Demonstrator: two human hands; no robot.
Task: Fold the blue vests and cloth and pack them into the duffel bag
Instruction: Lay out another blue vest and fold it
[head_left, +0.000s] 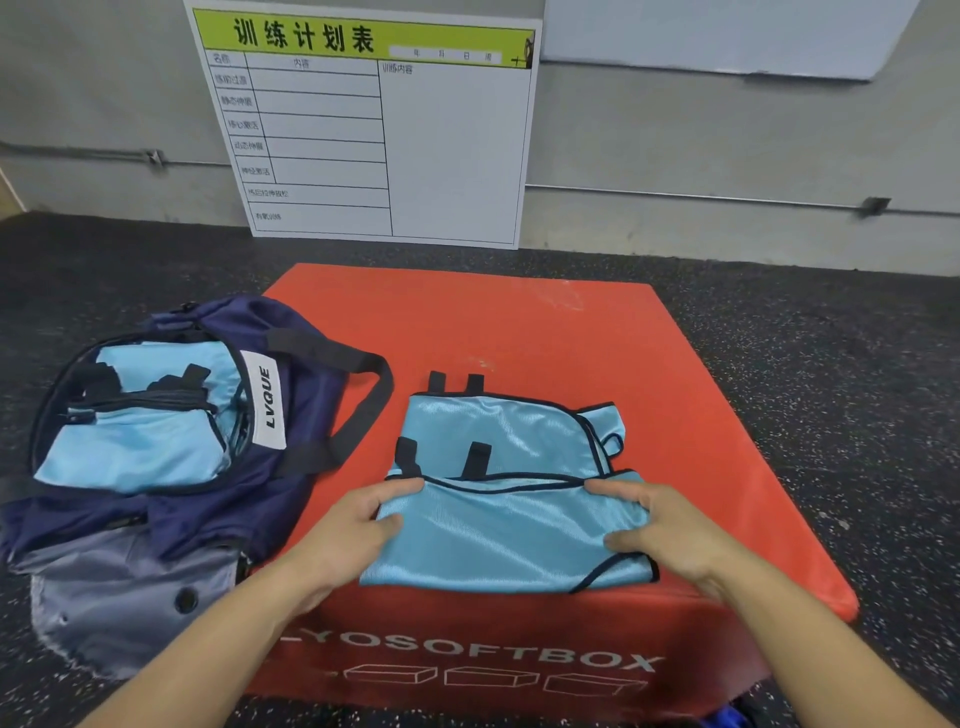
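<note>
A shiny light-blue mesh vest with dark trim (506, 483) lies partly folded on top of a red padded soft box (597, 343) that stands on dark speckled rubber flooring (857, 364). The left hand (358, 530) grips the vest's near left edge, fingers curled over the folded layer and thumb pressed on the fabric. The right hand (670, 530) holds the near right edge the same way, fingers on top and thumb on the cloth. Just left of the box, touching its side, sits an open navy-blue duffel bag with a white label (171, 441); folded light-blue fabric (140, 431) already lies inside its opening. A white training-plan board with a green header (374, 130) leans against the grey wall behind.
</note>
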